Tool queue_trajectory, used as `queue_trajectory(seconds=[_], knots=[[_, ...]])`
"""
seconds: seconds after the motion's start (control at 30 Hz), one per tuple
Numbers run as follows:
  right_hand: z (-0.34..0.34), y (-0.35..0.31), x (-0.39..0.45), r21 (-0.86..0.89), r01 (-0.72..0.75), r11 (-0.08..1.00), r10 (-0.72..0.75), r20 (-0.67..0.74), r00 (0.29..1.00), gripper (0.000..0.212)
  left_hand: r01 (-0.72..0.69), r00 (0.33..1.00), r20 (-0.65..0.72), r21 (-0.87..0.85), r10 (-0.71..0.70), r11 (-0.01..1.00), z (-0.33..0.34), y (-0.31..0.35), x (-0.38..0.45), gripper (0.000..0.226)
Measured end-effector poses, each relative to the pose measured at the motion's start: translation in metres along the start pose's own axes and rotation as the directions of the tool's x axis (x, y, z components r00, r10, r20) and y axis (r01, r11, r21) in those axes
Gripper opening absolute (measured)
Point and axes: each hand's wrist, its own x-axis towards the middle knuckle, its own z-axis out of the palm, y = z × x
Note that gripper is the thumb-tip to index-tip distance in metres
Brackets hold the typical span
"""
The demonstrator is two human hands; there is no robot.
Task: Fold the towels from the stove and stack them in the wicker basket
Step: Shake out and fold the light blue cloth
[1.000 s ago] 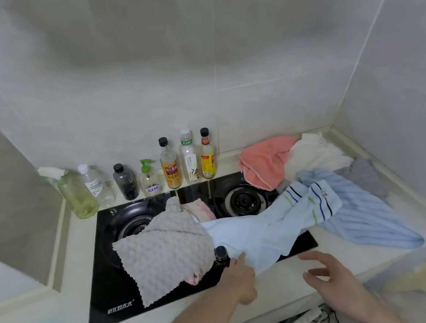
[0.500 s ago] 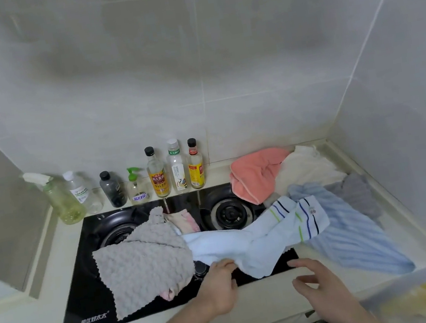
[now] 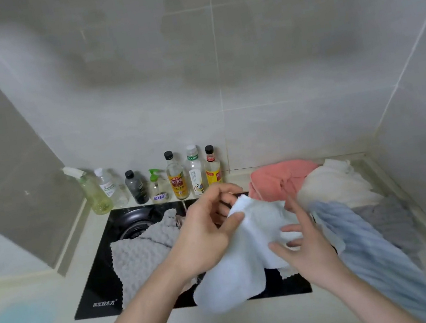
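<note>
towel point(image 3: 250, 242) is pinched at its top corner by left hand point(image 3: 207, 235) | hangs down-right toward right hand point(image 3: 302, 248) | right fingers spread, touching cloth, nothing grasped

**White towel lifted over stove**

Left hand point(image 3: 204, 236) pinching white towel point(image 3: 250, 242) at frame centre; right hand point(image 3: 304, 242) touching its right edge, fingers spread. Grey towel point(image 3: 140, 255) on black stove point(image 3: 100, 287), lower left. Bottles point(image 3: 178, 178) along back wall.
</note>
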Motion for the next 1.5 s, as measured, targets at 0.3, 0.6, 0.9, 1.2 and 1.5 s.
queue_trajectory(seconds=[0.3,0.6,0.9,1.2,1.5], knots=[[-0.023,-0.011,0.017,-0.236,0.163,0.958,-0.123,0.175,0.977,0.023,-0.049,0.996,0.092,0.463,0.007,0.885,-0.016,0.001,-0.03,0.023],[-0.031,-0.031,-0.017,-0.062,0.166,0.984,-0.16,0.093,0.983,0.016,-0.13,0.991,0.116,0.613,0.074,0.78,-0.061,-0.017,-0.069,0.017],[-0.032,-0.048,-0.051,-0.051,0.109,0.993,-0.11,-0.022,0.994,0.019,0.325,0.933,0.042,0.331,-0.358,0.886,-0.097,-0.057,-0.126,0.024],[0.05,-0.083,-0.123,0.007,0.103,0.995,-0.094,0.462,0.882,0.062,-0.047,0.981,0.191,0.192,0.01,0.98,-0.082,0.043,-0.132,0.011],[0.062,-0.133,-0.13,0.313,0.109,0.943,-0.215,0.329,0.919,0.017,-0.004,0.948,0.292,0.404,-0.125,0.915,-0.129,0.05,-0.13,0.035]])
